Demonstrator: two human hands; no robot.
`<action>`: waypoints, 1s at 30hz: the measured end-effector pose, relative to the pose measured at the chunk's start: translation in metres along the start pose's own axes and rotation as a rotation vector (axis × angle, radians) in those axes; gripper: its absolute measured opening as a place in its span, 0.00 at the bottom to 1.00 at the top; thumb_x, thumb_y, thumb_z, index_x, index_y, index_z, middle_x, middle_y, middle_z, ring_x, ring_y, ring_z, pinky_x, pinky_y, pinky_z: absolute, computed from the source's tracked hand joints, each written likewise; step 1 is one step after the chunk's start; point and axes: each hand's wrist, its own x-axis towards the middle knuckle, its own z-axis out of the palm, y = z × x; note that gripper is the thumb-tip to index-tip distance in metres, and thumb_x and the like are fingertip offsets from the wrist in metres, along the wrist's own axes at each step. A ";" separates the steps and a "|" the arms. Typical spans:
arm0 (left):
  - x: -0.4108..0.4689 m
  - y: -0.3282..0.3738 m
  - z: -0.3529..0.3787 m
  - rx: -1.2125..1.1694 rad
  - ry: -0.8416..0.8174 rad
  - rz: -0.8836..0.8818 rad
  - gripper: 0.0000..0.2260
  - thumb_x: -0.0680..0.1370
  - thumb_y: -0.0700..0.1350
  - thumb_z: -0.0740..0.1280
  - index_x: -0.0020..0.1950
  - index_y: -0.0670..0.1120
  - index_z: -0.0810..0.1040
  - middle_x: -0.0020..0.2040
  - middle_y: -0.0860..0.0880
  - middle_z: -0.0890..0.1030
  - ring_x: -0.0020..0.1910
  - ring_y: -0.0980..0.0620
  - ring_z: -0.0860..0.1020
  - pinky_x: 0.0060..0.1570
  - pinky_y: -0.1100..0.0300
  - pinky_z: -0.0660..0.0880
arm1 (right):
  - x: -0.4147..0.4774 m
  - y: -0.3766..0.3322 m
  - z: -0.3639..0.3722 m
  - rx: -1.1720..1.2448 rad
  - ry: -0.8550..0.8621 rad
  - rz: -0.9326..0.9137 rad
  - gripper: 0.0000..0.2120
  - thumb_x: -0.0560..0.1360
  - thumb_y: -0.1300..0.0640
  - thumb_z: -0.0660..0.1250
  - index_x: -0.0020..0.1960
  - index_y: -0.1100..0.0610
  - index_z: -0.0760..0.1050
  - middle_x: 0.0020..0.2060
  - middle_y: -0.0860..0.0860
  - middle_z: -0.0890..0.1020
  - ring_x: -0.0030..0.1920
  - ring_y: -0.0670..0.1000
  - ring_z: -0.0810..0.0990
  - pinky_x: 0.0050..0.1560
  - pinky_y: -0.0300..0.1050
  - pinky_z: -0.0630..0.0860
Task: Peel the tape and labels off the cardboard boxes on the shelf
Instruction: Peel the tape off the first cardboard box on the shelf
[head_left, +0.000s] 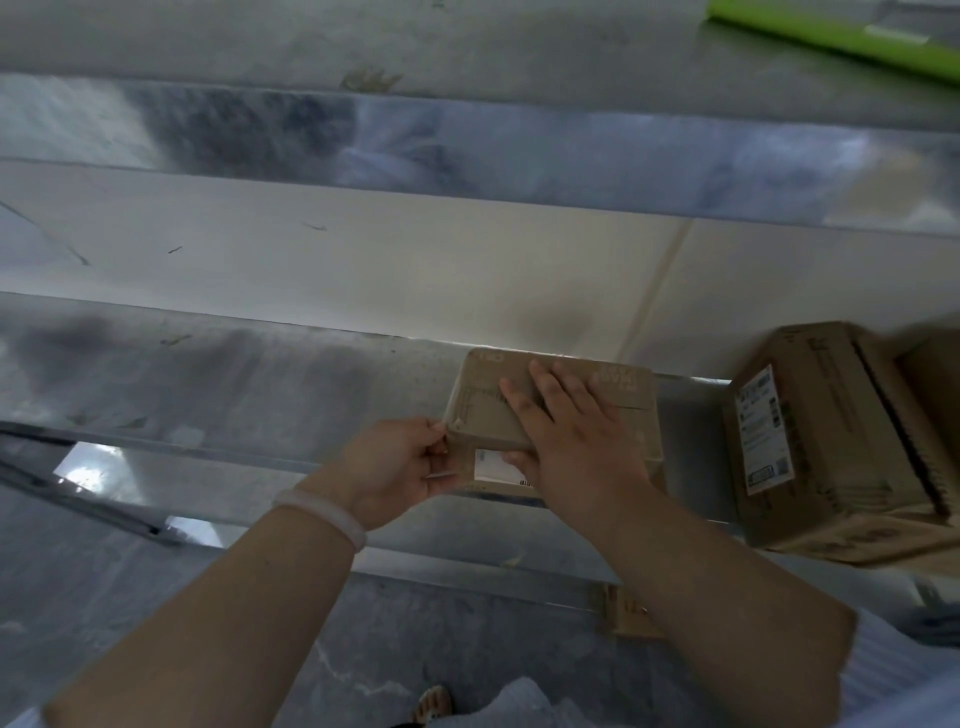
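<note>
A small cardboard box (480, 410) sits at the front edge of a metal shelf (208, 374). Its front face carries a white label (491, 464), and clear tape runs over its left corner. My right hand (566, 431) lies flat on the box's top with the fingers spread, thumb on the front face next to the label. My left hand (395, 467) pinches the tape at the box's left front corner. A larger cardboard box (831, 447) with a white shipping label (763, 431) stands on the shelf to the right.
An upper shelf level (467, 145) runs across above, with a green roll (841, 36) on it at the top right. A pale wall (363, 265) is behind the boxes. Grey floor and a sandalled foot (434, 704) show below.
</note>
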 end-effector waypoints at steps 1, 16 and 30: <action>0.000 -0.002 0.000 -0.022 0.007 0.014 0.07 0.81 0.39 0.57 0.45 0.41 0.71 0.38 0.46 0.75 0.38 0.49 0.81 0.37 0.56 0.80 | 0.000 0.000 -0.001 0.007 -0.009 -0.001 0.34 0.75 0.40 0.63 0.77 0.48 0.58 0.76 0.56 0.61 0.76 0.58 0.59 0.74 0.58 0.53; 0.012 0.012 0.011 0.152 0.195 0.103 0.07 0.79 0.39 0.65 0.41 0.42 0.76 0.35 0.46 0.74 0.34 0.54 0.72 0.30 0.63 0.76 | 0.001 -0.001 -0.001 -0.007 0.020 0.008 0.33 0.73 0.40 0.65 0.75 0.51 0.64 0.72 0.57 0.68 0.72 0.59 0.67 0.70 0.62 0.64; 0.015 0.023 0.016 1.049 0.347 0.382 0.08 0.78 0.43 0.65 0.38 0.47 0.72 0.39 0.44 0.79 0.41 0.44 0.80 0.45 0.47 0.79 | 0.001 0.002 -0.007 0.069 -0.048 -0.031 0.33 0.79 0.41 0.58 0.79 0.48 0.50 0.78 0.54 0.52 0.78 0.57 0.50 0.76 0.57 0.46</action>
